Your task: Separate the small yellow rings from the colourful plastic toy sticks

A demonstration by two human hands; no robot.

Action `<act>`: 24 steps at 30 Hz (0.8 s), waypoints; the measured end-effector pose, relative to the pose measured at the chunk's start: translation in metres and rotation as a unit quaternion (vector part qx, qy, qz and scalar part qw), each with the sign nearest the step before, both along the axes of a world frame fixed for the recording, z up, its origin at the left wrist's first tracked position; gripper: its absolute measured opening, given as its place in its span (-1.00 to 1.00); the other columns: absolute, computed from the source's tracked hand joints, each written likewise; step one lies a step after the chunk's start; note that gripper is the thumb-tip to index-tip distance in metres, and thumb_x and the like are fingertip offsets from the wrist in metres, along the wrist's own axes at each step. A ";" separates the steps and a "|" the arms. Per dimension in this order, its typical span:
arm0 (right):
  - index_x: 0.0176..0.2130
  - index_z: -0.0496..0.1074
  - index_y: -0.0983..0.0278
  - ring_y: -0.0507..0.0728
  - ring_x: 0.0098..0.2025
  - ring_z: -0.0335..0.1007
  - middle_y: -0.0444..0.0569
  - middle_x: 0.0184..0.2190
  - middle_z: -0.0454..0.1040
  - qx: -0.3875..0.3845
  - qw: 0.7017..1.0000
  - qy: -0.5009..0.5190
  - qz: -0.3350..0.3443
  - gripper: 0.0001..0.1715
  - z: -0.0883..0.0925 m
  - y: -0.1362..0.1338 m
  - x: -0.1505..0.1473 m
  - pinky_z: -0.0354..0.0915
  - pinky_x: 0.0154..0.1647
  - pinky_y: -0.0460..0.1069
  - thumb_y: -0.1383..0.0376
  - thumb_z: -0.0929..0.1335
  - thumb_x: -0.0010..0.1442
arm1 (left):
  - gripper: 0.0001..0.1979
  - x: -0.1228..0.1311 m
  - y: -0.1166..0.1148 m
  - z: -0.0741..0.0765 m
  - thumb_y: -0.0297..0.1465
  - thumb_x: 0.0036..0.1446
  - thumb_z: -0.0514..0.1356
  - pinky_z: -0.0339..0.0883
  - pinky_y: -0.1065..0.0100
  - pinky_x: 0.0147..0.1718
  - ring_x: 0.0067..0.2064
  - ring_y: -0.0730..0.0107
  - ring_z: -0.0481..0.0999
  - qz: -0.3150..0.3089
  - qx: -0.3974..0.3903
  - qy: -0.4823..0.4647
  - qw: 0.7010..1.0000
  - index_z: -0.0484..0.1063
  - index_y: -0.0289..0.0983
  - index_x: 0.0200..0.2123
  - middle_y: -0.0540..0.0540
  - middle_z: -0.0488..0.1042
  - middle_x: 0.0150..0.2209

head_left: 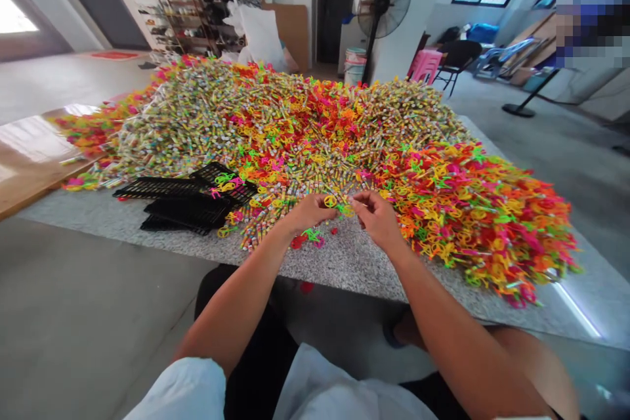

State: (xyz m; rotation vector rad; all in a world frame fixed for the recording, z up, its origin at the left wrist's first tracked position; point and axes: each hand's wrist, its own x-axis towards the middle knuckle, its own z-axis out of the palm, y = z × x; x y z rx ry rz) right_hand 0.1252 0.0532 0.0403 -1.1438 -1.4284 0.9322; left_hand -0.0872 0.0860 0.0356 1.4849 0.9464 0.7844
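A huge heap of small bright plastic pieces (315,125) in pink, orange, yellow and green, mixed with thin printed sticks, covers a speckled stone table (354,262). My left hand (310,212) and my right hand (377,215) meet at the heap's near edge, both pinched. Between their fingertips is a small yellow and green plastic piece (339,205). A few loose pieces, green and red (308,238), lie on the bare stone just under my left wrist.
Black plastic trays (187,200) lie stacked on the table to the left of my hands. A wooden board (34,157) adjoins the table on the left. A standing fan (381,3), shelves (197,10), a pink stool (426,64) and chairs stand behind.
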 end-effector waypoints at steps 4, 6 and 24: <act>-0.19 0.49 0.20 0.01 -0.58 0.23 -0.18 -0.53 0.40 -0.026 0.999 -0.013 0.034 -0.66 -0.006 -0.012 0.006 0.18 -0.57 -0.08 0.00 0.43 0.21 | -0.80 0.010 -0.005 -0.011 -0.35 -0.01 0.38 0.25 0.50 -0.54 -0.53 0.59 0.33 -0.014 -0.044 -0.064 0.997 0.50 -0.31 -0.32 0.04 0.43 -0.46; -0.18 0.48 0.21 0.01 -0.59 0.22 -0.18 -0.52 0.40 -0.034 0.998 -0.006 0.046 -0.65 -0.014 -0.016 0.006 0.17 -0.59 -0.08 0.00 0.43 0.21 | -0.77 0.013 -0.008 -0.018 -0.38 -0.03 0.39 0.41 0.43 -0.40 -0.41 0.51 0.47 -0.010 -0.098 -0.137 0.986 0.49 -0.31 -0.28 -0.02 0.51 -0.35; -0.06 0.47 0.20 0.17 -0.11 0.48 0.02 -0.15 0.54 0.154 0.972 -0.164 -0.073 -0.79 -0.044 -0.026 0.004 0.42 -0.08 0.07 0.20 0.32 0.35 | -0.64 0.032 -0.020 -0.043 -0.11 0.11 0.34 0.44 0.40 -0.47 -0.33 0.33 0.60 0.036 -0.162 -0.186 0.968 0.39 -0.25 -0.24 -0.01 0.49 -0.39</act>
